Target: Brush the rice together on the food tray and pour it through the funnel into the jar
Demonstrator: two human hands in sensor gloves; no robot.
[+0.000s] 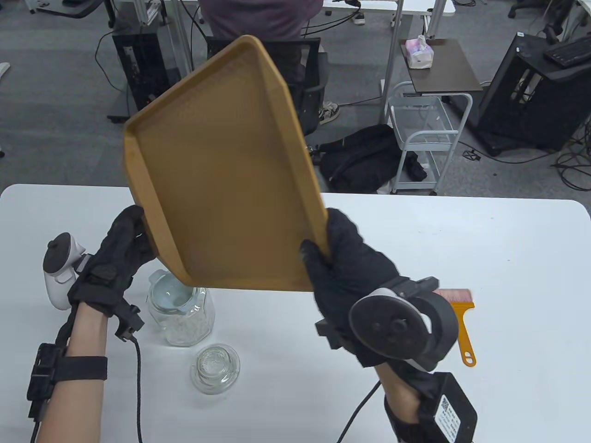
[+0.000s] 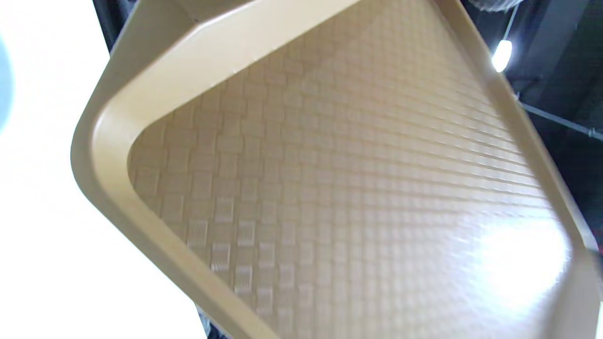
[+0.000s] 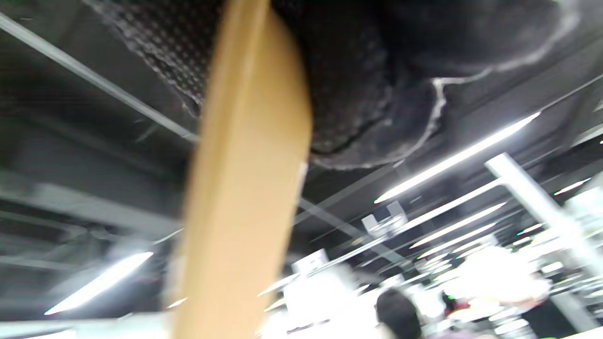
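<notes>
I hold the food tray tipped steeply, my left hand and right hand gripping its edges, low corner over the funnel in the jar; pouring looks nearly finished, so next I should lower it to the worktop.

An office or lab workspace
A computer tower, floor cables and a wheeled cart are seen at two o'clock
</notes>
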